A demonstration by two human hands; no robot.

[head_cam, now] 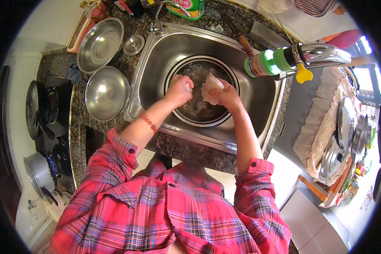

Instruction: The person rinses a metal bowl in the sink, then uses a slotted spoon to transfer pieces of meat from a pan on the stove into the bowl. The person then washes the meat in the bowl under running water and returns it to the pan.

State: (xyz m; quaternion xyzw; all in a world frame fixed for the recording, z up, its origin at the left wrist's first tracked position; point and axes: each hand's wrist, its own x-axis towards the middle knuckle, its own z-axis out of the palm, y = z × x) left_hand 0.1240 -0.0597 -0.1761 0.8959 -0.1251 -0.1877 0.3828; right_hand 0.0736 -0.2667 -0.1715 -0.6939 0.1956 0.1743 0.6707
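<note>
Water and some cloudy matter fill a round metal basin (200, 123), which stands inside the stainless steel sink (261, 104). Over the basin's right half, my right hand (227, 96) grips a pale, thin, limp piece (210, 85) with a ragged edge; its material is unclear. My left hand (179, 91) is above the left half of the basin, fingers curled inward. Something whitish shows at those fingers, too small to identify. The two hands are apart from each other.
Two metal bowls (100, 44) (105, 93) and a drain strainer (133, 44) lie left of the sink. A faucet with a green filter (268, 63) reaches over its right side. A wooden-handled tool (245, 44) lies behind. Far left, a pot (39, 173) sits above a blue flame.
</note>
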